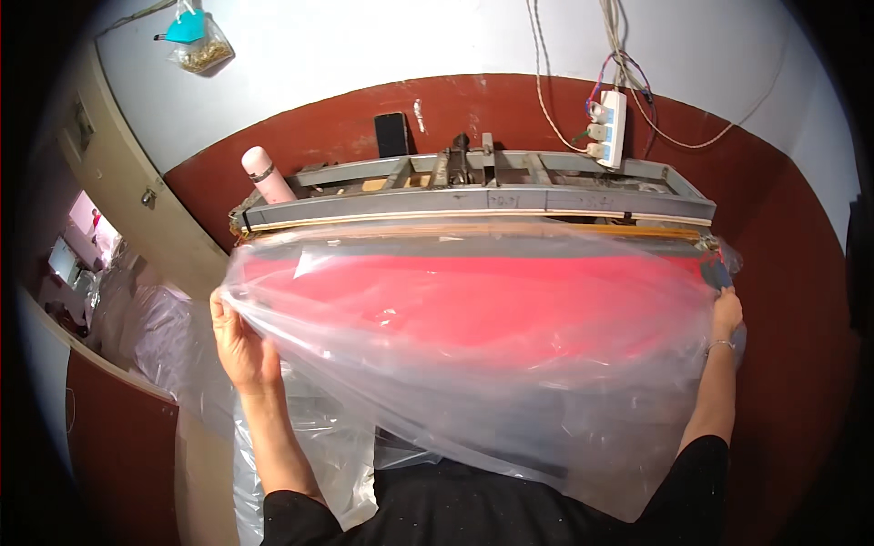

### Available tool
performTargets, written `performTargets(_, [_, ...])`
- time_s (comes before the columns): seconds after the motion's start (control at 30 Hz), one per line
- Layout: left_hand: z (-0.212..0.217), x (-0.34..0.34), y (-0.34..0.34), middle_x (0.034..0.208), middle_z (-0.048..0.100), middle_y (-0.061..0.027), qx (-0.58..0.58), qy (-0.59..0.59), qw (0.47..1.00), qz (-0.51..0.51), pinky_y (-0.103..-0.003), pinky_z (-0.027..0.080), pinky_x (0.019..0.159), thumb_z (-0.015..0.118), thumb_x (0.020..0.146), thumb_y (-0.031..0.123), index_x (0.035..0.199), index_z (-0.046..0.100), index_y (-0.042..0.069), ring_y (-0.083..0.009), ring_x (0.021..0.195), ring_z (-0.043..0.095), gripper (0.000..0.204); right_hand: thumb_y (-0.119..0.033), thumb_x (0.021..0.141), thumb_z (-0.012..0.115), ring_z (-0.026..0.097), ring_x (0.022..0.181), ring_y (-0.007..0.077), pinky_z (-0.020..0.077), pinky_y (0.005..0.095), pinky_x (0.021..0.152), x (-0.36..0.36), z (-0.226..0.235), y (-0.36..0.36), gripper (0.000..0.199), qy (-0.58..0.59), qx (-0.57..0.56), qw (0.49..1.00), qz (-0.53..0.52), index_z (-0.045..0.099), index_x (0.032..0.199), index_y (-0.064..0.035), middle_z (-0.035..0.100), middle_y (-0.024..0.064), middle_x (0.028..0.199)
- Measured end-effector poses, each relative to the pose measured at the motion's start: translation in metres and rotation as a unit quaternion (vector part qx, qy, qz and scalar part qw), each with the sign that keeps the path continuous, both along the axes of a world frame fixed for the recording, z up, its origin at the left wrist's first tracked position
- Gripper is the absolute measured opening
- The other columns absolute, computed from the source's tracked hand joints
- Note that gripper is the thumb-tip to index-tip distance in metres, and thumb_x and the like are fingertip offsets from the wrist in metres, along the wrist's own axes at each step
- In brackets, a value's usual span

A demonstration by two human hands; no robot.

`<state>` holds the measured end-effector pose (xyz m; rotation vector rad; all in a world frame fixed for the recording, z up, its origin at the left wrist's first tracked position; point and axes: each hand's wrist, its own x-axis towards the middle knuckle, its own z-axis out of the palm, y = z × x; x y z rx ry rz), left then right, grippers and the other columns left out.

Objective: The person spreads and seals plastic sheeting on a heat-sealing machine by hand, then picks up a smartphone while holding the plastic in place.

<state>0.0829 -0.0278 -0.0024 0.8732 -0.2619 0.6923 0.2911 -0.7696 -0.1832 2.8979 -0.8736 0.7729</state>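
Hands apart: left hand [246,350] and right hand [726,314] each gripping clear plastic film [546,419], stretched over red surface [473,296].

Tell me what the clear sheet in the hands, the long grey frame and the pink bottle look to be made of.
Clear sheet: thin, glossy plastic film, judging by its see-through creases and glare. Long grey frame: probably painted metal, from its straight, squared bars and worn surface. Pink bottle: smooth, perhaps coated metal or plastic; its look leaves that open.

Metal frame [473,198] barring far side, room above plastic sheet [546,414]
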Motion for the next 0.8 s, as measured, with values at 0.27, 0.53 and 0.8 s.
performTargets(0.27, [-0.131, -0.053, -0.073, 0.111, 0.049, -0.0020, 0.010, 0.499, 0.865, -0.041, -0.032, 0.044, 0.080, 0.047, 0.089, 0.035, 0.125, 0.038, 0.014, -0.0156, 0.095, 0.050, 0.042, -0.031, 0.090, 0.039, 0.059, 0.078, 0.0392, 0.0451, 0.0501, 0.065, 0.016, -0.006, 0.008, 0.031, 0.015, -0.002, 1.000, -0.007, 0.054, 0.091, -0.0044, 0.062, 0.0202, 0.080])
performTargets(0.53, [0.043, -0.026, 0.254, 0.070, 0.048, 0.0007, 0.443, 0.286, 0.609, 0.592, -0.025, 0.038, 0.060, 0.061, 0.081, 0.013, 0.077, 0.051, 0.002, -0.0105, 0.066, 0.045, 0.015, -0.030, 0.091, 0.038, 0.059, 0.078, 0.0402, 0.0445, 0.0505, 0.064, 0.012, 0.013, 0.043, 0.031, 0.010, 0.029, 0.999, 0.009, 0.053, 0.093, -0.0027, 0.061, 0.0213, 0.081])
performTargets(0.8, [-0.054, 0.031, 0.066, 0.145, 0.017, -0.0113, 0.853, 0.264, 0.444, 0.074, -0.048, 0.017, 0.105, 0.068, 0.068, 0.043, 0.132, 0.038, 0.014, -0.0360, 0.133, 0.009, 0.077, -0.032, 0.092, 0.036, 0.058, 0.080, 0.0413, 0.0439, 0.0511, 0.063, 0.002, -0.005, 0.004, 0.034, 0.014, -0.006, 1.000, -0.014, 0.053, 0.092, -0.0033, 0.061, 0.0216, 0.083])
